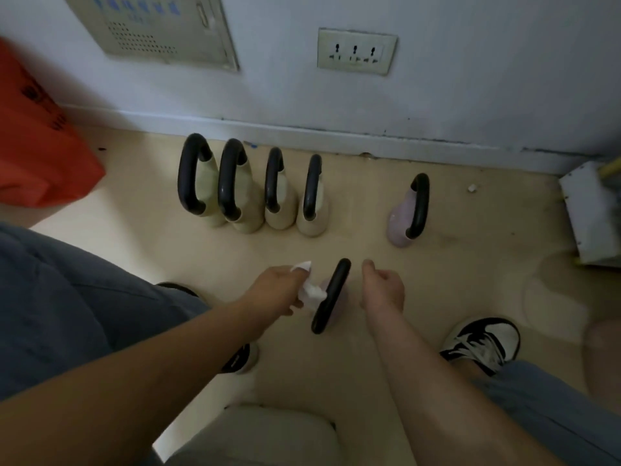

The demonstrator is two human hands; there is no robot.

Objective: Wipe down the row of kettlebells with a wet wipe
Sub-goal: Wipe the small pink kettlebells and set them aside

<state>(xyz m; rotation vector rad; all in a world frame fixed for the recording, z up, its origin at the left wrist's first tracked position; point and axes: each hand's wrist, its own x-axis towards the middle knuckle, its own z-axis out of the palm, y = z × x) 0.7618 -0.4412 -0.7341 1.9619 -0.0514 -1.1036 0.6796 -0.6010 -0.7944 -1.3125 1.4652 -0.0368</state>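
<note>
Pale floor (pixel 369 250) along a white wall with a skirting board. Orange bag (pixel 37 153) at far left.

Row against the skirting: four cream kettlebells (pixel 279 210) standing close together, black handles up. Then a gap, then one lilac kettlebell (pixel 400 223) well apart to the right.

A second lilac kettlebell (pixel 331 294) stands forward of the row, between the two hands, with its body mostly hidden under its black handle. The gap in the row looks like its place.

Left hand (pixel 279 287): fingers curled round a bunched white wet wipe (pixel 311 292), which is pressed to the left side of the handle.

Right hand (pixel 383 289): just beside the handle on the right and not touching it. Fingers loosely curled, holding nothing.

Progress, as judged: wiping is under way on this forward kettlebell, at the handle. No surface shows a wet sheen or clear dirt, so which of the other five are done cannot be told. If the work runs left to right, four are finished, this is the fifth, and the far lilac one is left. The opposite order is just as possible.
</note>
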